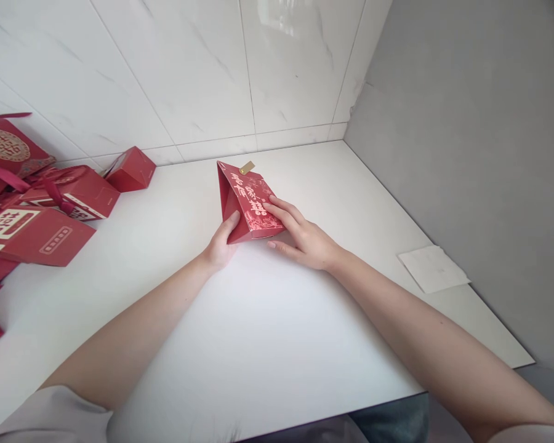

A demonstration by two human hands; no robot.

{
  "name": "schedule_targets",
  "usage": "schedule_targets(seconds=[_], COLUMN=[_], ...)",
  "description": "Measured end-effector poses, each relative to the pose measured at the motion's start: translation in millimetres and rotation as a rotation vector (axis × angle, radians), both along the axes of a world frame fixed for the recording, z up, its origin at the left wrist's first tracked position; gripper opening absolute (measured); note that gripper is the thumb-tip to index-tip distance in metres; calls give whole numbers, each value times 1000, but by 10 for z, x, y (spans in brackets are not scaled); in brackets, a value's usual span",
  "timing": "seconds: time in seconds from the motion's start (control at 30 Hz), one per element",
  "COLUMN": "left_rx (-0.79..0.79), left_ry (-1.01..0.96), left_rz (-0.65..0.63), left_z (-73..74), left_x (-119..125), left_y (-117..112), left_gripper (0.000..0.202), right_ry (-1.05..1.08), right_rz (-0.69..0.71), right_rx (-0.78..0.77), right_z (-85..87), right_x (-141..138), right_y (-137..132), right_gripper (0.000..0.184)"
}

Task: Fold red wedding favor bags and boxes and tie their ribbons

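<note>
A red folded-card gift box (253, 200) with pale Chinese characters and a floral print is held above the white table, its triangular side facing left. A small gold tag (247, 167) sticks out at its upper edge. My left hand (221, 246) grips the box's lower left corner, thumb on the triangular side and the other fingers hidden beneath. My right hand (305, 237) rests its stretched fingertips on the printed face at the right, with the thumb apart below the box's lower edge.
Several red gift boxes, some with ribbons, are piled at the left, among them a box with a white label (69, 240) and a small plain one (132, 169). A white paper sheet (433, 269) lies near the right edge of the white table (240, 344). Tiled and grey walls border it.
</note>
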State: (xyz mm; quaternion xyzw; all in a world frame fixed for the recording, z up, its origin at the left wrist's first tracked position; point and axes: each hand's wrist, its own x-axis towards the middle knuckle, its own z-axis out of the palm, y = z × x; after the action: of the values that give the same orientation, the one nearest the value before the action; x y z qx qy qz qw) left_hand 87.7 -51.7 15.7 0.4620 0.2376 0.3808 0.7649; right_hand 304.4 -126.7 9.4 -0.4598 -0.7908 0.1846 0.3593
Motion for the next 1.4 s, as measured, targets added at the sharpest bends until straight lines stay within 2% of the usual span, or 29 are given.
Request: schedule_targets(seconds=[0.6, 1.17, 1.4], left_rx=[-28, -26, 50], left_ry=[10, 19, 77], left_rz=[51, 40, 9], left_z=[-12, -3, 11], left_x=[-4, 6, 25], left_y=[20, 51, 62], left_gripper=[55, 58, 57], right_ry=[-23, -26, 15], right_rz=[2, 10, -17], right_rx=[-15, -1, -8], right_z=[12, -10, -14], right_x=[3, 22, 31], right_y=[-1, 14, 19], right_gripper=[75, 78, 74])
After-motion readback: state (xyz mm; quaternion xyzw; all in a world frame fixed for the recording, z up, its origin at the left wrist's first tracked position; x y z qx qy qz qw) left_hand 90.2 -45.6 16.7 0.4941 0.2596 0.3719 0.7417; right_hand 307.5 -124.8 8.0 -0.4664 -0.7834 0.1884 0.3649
